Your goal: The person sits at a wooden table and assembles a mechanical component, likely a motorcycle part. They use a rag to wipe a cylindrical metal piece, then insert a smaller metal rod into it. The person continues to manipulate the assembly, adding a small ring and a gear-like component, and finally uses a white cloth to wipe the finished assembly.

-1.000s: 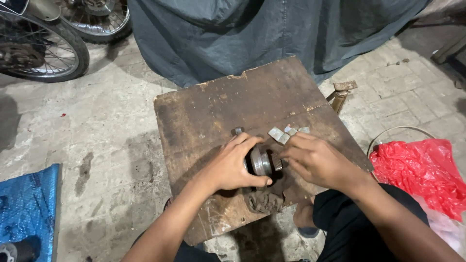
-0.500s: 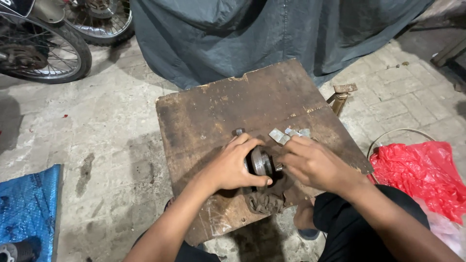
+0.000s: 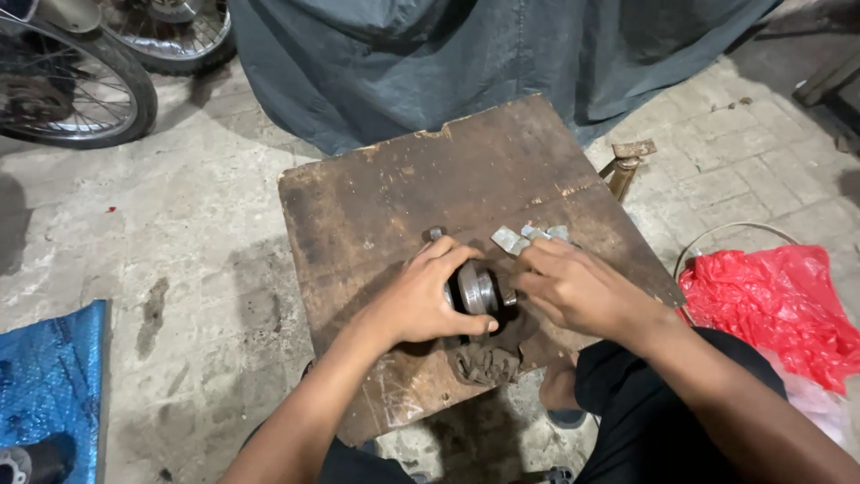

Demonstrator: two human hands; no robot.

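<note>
A round grey metal part, like a small hub or bearing housing, lies on its side on a worn wooden board. My left hand wraps around its left end and holds it. My right hand presses against its right end with the fingers curled; what the fingertips grip is hidden. A few small grey metal pieces lie on the board just beyond my right hand. A dark greasy rag lies under the part near the board's front edge.
A spoked wheel stands at the top left, a dark cloth cover hangs behind the board. A red plastic bag lies at the right, a blue tarp at the lower left. A small rusty metal tool stands by the board's right edge.
Both hands stay on the metal part with only slight shifts of the fingers. The view has drifted a little.
</note>
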